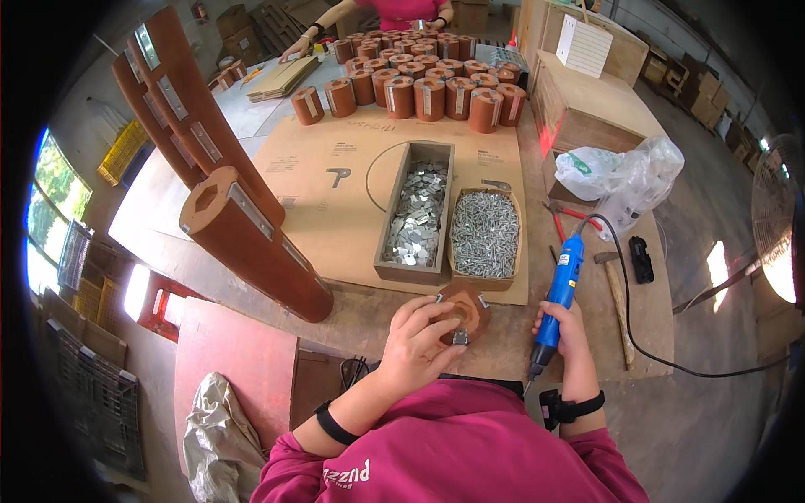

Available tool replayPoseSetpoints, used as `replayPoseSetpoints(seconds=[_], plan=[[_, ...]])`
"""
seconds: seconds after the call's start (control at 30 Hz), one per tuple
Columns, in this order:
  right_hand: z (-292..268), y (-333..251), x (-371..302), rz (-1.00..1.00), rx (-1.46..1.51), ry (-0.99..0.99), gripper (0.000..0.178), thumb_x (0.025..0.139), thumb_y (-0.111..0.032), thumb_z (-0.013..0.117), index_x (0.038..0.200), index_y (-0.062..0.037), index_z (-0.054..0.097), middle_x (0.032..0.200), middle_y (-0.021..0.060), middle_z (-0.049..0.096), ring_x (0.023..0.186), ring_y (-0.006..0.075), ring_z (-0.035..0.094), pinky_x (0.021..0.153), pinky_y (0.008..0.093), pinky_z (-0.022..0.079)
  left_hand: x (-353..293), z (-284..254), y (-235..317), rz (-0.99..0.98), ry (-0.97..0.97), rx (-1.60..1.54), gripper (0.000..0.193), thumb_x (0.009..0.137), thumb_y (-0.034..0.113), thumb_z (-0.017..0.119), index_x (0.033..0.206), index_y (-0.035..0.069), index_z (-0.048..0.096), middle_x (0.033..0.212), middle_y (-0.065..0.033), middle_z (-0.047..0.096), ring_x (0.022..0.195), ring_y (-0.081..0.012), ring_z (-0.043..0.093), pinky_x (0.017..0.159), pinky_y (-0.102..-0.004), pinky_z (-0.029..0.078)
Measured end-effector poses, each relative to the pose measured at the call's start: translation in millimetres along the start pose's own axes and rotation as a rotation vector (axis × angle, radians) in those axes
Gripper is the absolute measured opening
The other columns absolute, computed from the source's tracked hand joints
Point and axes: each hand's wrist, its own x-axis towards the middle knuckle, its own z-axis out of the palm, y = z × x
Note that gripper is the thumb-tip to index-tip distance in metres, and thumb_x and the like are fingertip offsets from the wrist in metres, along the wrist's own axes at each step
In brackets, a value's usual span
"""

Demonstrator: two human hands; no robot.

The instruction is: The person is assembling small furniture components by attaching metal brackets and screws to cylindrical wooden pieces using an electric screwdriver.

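Observation:
My left hand (421, 339) is closed around the side of a brown cylinder (471, 307) at the table's near edge. Small metal clips sit on the cylinder's rim, and its top has a hollow centre. In my right hand (563, 329) is a blue electric screwdriver (567, 272), its bit pointing down toward the table's near edge, apart from the cylinder. Just beyond the cylinder stand a wooden box of flat metal plates (417, 214) and a cardboard box of screws (485, 233).
Tall brown tubes (251, 243) stand at the left. Many finished-looking short cylinders (429, 99) are grouped at the back, near a person in pink (404, 12). To the right lie a hammer (619, 310), red-handled pliers (560, 222), a black tool (641, 260) and plastic bags (633, 180). The screwdriver's cord (671, 362) trails right.

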Motion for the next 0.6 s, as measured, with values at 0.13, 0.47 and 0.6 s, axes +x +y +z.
replayPoseSetpoints(seconds=[0.13,0.47,0.6], plan=[[0.3,0.3,-0.4,0.005,0.005,0.003,0.035,0.070,-0.010,0.064,0.094,-0.0055,0.039,0.068,0.0103,0.052,0.053,0.0202,0.056,0.048,0.0345,0.050,1.4,0.1,2.6,-0.041,0.003,-0.026,0.038,0.056,0.009,0.075,0.091,0.007,0.062,0.109,-0.0104,0.055,0.104,-0.0347,0.047,0.086,-0.0420,0.041],[-1.0,0.8,1.2,0.008,-0.012,0.009,0.034,0.070,-0.010,0.064,0.093,-0.0054,0.039,0.068,0.0104,0.052,0.053,0.0205,0.056,0.048,0.0346,0.050,-1.7,4.3,0.4,-0.008,0.033,-0.021,0.035,0.057,0.008,0.075,0.090,0.005,0.063,0.106,-0.0111,0.056,0.103,-0.0363,0.048,0.084,-0.0419,0.043],[0.5,-0.4,0.2,0.011,-0.011,0.009,0.034,0.070,-0.010,0.064,0.093,-0.0051,0.039,0.068,0.0104,0.052,0.053,0.0204,0.056,0.048,0.0345,0.050,-2.3,4.7,-0.1,0.021,0.037,0.008,0.036,0.056,0.008,0.075,0.090,0.005,0.063,0.104,-0.0115,0.056,0.102,-0.0364,0.049,0.084,-0.0419,0.043]])
